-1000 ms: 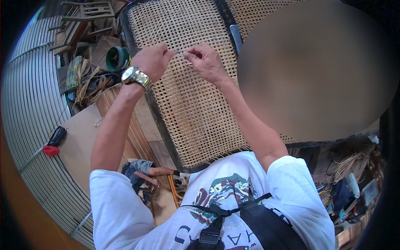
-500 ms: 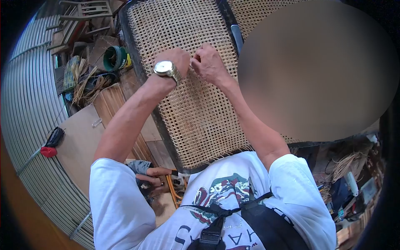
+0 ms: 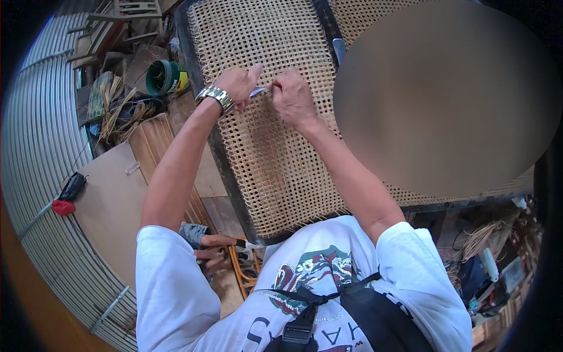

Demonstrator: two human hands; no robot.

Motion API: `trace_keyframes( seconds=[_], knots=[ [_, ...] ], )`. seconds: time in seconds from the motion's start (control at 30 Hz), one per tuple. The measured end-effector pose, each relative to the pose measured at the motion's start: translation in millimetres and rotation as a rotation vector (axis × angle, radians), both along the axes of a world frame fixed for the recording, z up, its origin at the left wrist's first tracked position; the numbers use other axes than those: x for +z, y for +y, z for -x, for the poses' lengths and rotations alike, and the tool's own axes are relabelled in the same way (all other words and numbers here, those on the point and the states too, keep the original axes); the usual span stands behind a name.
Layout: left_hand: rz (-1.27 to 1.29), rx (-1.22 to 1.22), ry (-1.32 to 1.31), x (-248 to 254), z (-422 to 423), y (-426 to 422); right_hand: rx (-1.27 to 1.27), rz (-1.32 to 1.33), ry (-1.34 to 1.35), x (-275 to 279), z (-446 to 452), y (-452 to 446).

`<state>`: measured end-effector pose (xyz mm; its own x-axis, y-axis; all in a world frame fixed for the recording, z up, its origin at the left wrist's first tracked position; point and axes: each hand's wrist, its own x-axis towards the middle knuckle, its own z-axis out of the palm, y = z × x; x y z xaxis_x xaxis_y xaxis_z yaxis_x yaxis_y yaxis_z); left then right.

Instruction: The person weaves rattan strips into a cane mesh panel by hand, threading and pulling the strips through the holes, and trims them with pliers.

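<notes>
Shirt print: the white shirt point(image 3: 176, 287) is showing large letters, "S" and "HA" being readable, upside down below a coloured picture; a black strap point(image 3: 297, 332) is crossing it.
Cane webbing: the panel point(image 3: 281, 176) is lying in front of the torso, within a dark frame point(image 3: 233, 196), under both hands.
Right hand: the right hand point(image 3: 292, 97) is sitting curled over the webbing, fingers bending inward; whether it is pinching a strand, I cannot tell.
Left hand: the left hand point(image 3: 236, 85), wearing a metal watch point(image 3: 214, 97), is holding a small blade point(image 3: 257, 91) in bent fingers, its tip pointing toward the right fingertips.
Grey handle: a handle point(image 3: 338, 51) is lying beyond the right hand, along the frame's dark divider.
Green bucket: the bucket point(image 3: 164, 77) is standing left of the panel, bearing a yellow label too small to read.
</notes>
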<state>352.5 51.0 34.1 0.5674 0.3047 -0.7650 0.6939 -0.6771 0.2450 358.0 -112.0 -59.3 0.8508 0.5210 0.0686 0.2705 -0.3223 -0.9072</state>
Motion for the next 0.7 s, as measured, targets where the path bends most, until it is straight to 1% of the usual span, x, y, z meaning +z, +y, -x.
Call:
trace_keyframes(
  seconds=[0.03,0.1,0.13,0.17,0.2,0.23,0.27,0.3,0.33,0.37,0.4,0.43,0.5,0.53,0.57,0.6,0.63,0.7],
  knots=[
    [-0.001,0.0,-0.004,-3.4,-1.5,2.1,0.0,-0.001,-0.004,-0.5,0.1,-0.4],
    [-0.198,-0.398,0.005,-7.1,-4.6,2.8,-0.006,0.018,0.017,0.8,0.8,-3.9],
    [-0.182,-0.359,0.002,-6.6,-0.9,1.9,-0.009,0.017,0.014,2.3,2.8,-3.2],
    [-0.182,-0.36,0.0,-6.1,2.6,1.0,-0.068,0.033,0.032,4.2,6.7,-0.8],
    [-0.28,-0.427,-0.078,-4.6,5.5,-0.8,-0.128,0.048,0.051,5.6,9.7,0.4],
    [-0.38,-0.494,-0.158,7.3,6.4,-9.1,-0.132,0.047,0.049,9.8,9.1,0.4],
    [-0.478,-0.533,-0.139,22.2,8.5,-13.3,-0.097,0.128,0.042,13.5,8.1,0.0],
    [-0.592,-0.563,-0.207,30.5,11.3,-3.9,-0.062,0.211,0.041,16.0,9.8,-2.1],
    [-0.614,-0.546,-0.208,47.2,10.7,7.0,-0.063,0.213,0.047,14.3,14.7,-6.0],
    [-0.651,-0.545,-0.24,59.8,10.6,19.5,-0.039,0.236,-0.109,11.4,19.1,-10.2],
    [-0.818,-0.556,-0.319,59.4,12.2,38.3,-0.02,0.256,-0.268,10.9,20.6,-14.1],
    [-0.888,-0.444,-0.384,60.4,10.8,63.1,-0.03,0.254,-0.268,17.9,22.9,-23.9],
    [-0.963,-0.273,-0.38,68.4,7.4,98.6,-0.144,0.007,-0.352,35.1,32.3,-57.0],
    [-0.919,-0.269,-0.439,80.9,5.6,87.3,-0.15,0.02,-0.348,31.1,37.8,-75.2],
    [-0.871,-0.262,-0.497,94.5,7.6,74.1,-0.207,0.09,-0.216,23.4,44.8,-95.1],
    [-0.766,-0.252,-0.521,98.0,7.8,55.7,-0.268,0.162,-0.085,16.8,50.9,-107.9],
    [-0.663,-0.331,-0.594,87.7,11.2,43.9,-0.281,0.178,-0.083,12.2,55.1,-113.9],
    [-0.524,-0.536,-0.695,61.3,13.7,22.9,-0.126,0.238,0.055,5.7,56.9,-123.6]
  ],
)
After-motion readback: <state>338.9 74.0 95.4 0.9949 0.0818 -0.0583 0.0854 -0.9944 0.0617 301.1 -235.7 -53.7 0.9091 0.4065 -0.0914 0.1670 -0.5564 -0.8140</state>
